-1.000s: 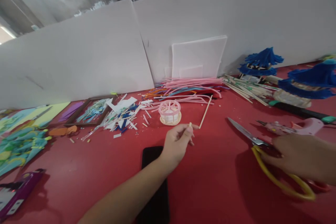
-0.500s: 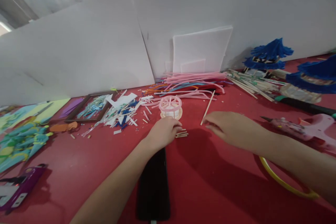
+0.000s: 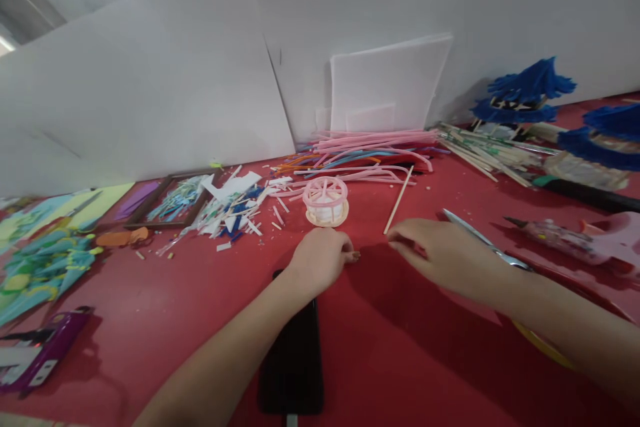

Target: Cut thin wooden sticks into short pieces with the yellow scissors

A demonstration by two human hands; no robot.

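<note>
My left hand [image 3: 320, 257] rests on the red table in front of a small round pink-and-wood frame [image 3: 325, 202]. Its fingers are closed around a few short wooden sticks [image 3: 354, 256], whose ends poke out by the fingertips. My right hand [image 3: 430, 247] hovers low over the table with bent fingers, a gap between thumb and forefinger, nothing visible in it. One long thin wooden stick [image 3: 399, 200] lies just beyond its fingertips. Scissors [image 3: 473, 230] lie partly hidden under my right forearm. A black phone [image 3: 293, 360] is below my left wrist.
A pink glue gun [image 3: 565, 240] lies at the right, near blue-roofed models [image 3: 530, 90] and a stick bundle [image 3: 487, 153]. Pink strips [image 3: 375, 140] lie at the back. Paper scraps [image 3: 235, 203], a brown frame [image 3: 135, 219] and a purple device [image 3: 55, 350] are at the left.
My left hand has shifted slightly right and closed over the short sticks that lay beside it. The view has shifted a little, and the scissor blades now show beside my right forearm.
</note>
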